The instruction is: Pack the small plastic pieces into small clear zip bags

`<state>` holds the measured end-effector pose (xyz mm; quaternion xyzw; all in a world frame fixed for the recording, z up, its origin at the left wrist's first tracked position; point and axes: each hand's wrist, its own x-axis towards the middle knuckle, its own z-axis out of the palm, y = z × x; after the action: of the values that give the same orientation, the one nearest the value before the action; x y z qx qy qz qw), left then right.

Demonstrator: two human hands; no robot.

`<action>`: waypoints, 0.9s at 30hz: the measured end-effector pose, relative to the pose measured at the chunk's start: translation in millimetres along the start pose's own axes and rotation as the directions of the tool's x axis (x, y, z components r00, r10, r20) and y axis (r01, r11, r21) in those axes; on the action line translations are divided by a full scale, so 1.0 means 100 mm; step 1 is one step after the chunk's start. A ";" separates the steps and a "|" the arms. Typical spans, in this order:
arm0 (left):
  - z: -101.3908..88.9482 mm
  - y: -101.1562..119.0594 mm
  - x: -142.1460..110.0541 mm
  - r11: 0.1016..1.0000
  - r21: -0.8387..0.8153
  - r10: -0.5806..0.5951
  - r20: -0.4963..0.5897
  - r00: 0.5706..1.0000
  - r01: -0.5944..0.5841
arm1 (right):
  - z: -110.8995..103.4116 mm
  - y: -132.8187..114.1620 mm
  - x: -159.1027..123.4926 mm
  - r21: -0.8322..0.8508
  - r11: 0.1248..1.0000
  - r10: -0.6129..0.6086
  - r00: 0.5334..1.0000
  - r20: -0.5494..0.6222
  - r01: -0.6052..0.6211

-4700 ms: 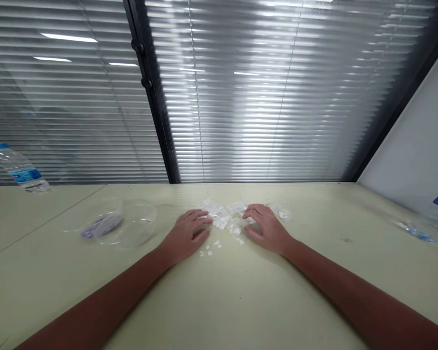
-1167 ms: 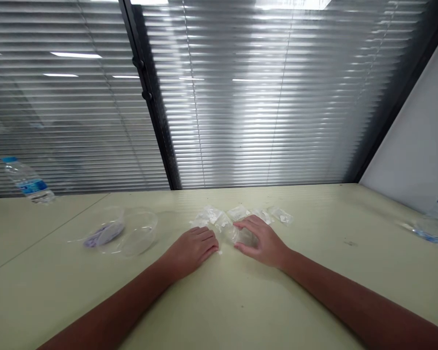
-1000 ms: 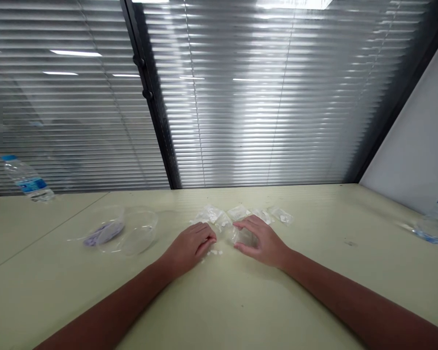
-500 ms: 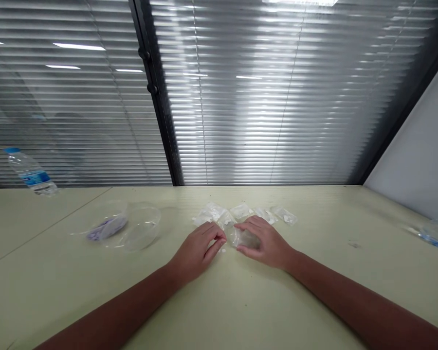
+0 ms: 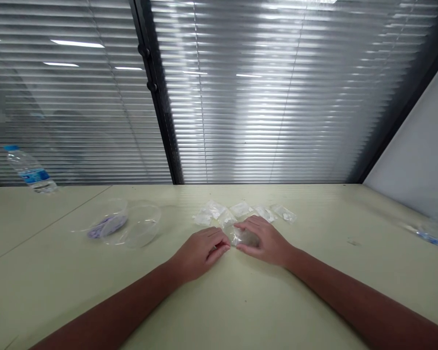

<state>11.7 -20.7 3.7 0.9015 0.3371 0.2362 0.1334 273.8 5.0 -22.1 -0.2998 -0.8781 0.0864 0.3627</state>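
My right hand [image 5: 264,239] curls its thumb and fingers around a small clear, roundish plastic thing [image 5: 238,237] on the table; I cannot tell whether it is a bag or a shallow container. Just left of it, my left hand [image 5: 204,250] is closed in a pinch, its fingertips at the near left edge of that plastic. Whatever lies between those fingertips is too small or hidden to name. Behind both hands, several small clear plastic bags [image 5: 214,210] lie in a loose row, some with white bits inside.
Two clear round plastic dishes or lids [image 5: 156,218] lie on the left with a purple-patterned item [image 5: 107,226]. A blue-capped water bottle [image 5: 32,170] stands far left; another bottle [image 5: 432,238] lies at the right edge. Blinds [image 5: 241,121] rise behind the pale table [image 5: 259,306].
My left hand has shifted slightly right and down, closer to the clear plastic. A small white bit seen by its fingertips is no longer visible. My right hand keeps its place.
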 end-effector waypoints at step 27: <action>0.03 -0.02 0.05 0.999 0.052 0.004 0.117 0.993 -0.010 | -0.03 0.02 0.00 -0.030 0.998 0.049 0.995 0.088 -0.046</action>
<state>15.7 -15.7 1.7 0.9181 0.3318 0.1747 0.1283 277.0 6.9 -20.3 -0.3216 -0.8871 0.0960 0.3168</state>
